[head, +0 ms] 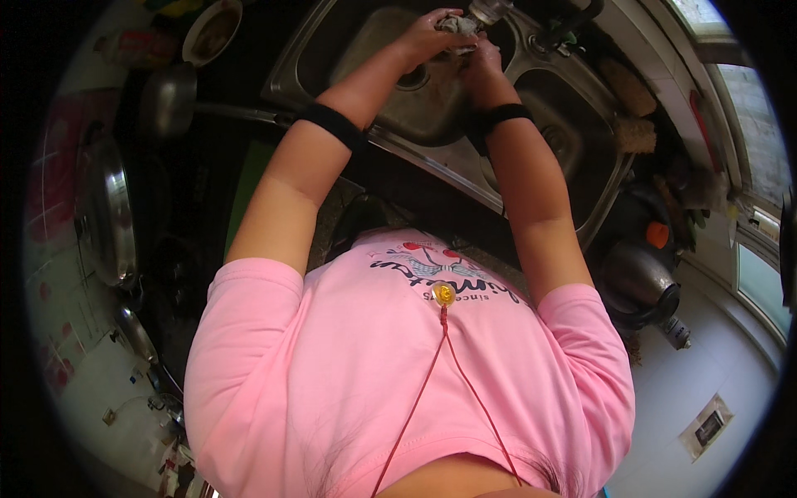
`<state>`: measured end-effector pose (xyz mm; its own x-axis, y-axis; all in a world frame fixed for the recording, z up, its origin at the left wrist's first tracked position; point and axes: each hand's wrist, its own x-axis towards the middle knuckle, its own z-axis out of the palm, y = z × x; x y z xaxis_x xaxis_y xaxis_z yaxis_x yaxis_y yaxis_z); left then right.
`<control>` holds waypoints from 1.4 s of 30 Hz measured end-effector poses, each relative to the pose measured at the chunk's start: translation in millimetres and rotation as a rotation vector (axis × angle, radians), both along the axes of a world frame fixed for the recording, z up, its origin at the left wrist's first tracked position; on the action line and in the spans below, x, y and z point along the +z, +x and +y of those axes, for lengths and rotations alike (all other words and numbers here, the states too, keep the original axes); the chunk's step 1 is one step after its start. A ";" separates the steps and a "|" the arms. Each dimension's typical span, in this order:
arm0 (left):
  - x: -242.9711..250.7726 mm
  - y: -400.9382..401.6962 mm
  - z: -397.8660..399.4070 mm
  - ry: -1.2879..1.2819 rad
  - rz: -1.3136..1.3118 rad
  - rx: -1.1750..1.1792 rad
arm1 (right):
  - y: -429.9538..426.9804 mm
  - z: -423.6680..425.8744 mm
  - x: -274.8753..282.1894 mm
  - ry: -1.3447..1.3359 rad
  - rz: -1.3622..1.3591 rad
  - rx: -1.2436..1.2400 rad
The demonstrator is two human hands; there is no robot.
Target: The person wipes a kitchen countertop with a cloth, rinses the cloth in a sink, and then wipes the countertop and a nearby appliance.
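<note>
Both of my hands are over the left basin of a stainless steel sink (398, 118), near the top of the view. My left hand (428, 38) grips a crumpled, wet-looking greyish cloth (459, 25) from the left. Against the same cloth from below and the right, my right hand (484, 61) has its fingers curled, partly hidden. Just above the cloth is a shiny, rounded object (490, 10), cut by the picture's top edge; whether it is a tap head or a glass I cannot tell. A round drain (413, 78) shows beneath my left wrist.
The right basin (554, 134) lies under my right forearm. A dark tap (548, 42) rises behind the sink. Sponges (635, 135) and a metal kettle (641, 280) stand at right. Leftward are a long-handled pan (168, 99), a bowl (212, 32) and a lid (112, 211).
</note>
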<state>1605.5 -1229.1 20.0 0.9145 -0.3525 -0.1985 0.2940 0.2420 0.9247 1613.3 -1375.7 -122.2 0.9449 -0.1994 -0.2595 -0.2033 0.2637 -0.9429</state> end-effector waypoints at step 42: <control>-43.5 -17.0 35.4 0.326 -0.006 0.294 | -37.2 66.0 112.4 0.274 0.125 -0.148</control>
